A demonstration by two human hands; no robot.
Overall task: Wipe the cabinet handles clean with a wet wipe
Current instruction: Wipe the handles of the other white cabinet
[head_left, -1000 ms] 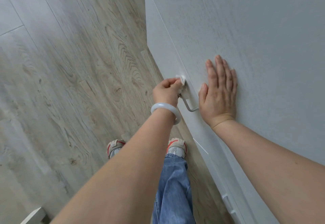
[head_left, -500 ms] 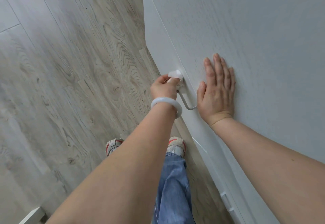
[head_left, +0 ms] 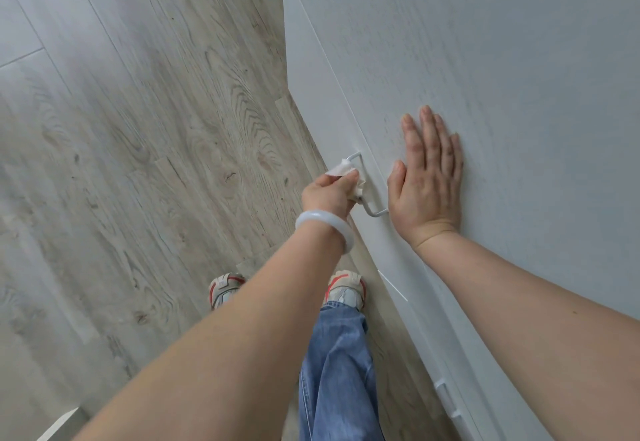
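we find the left hand (head_left: 330, 194) curled round the wet wipe (head_left: 343, 172), pinching it about the bar of the cabinet handle (head_left: 362, 184), a thin metal loop standing off the drawer front (head_left: 346, 108). the wipe sits bunched at the fingertips, wrapped round the middle of the bar; the bar's far corner shows bare just beyond the fingers, its near leg bare just behind the palm. the right hand (head_left: 427, 180) lies flat, fingers straight and together, on the cabinet top (head_left: 502, 59) just beside the handle, holding nothing.

we judge the wipe light, limp and damp — it will fold and slip unless pinched on both sides of the bar. the handle looks rigid and smooth, fixed at both legs, so it should bear a firm squeeze. a second handle (head_left: 450, 402) sits lower, nearer the body — apparently not yet reached.
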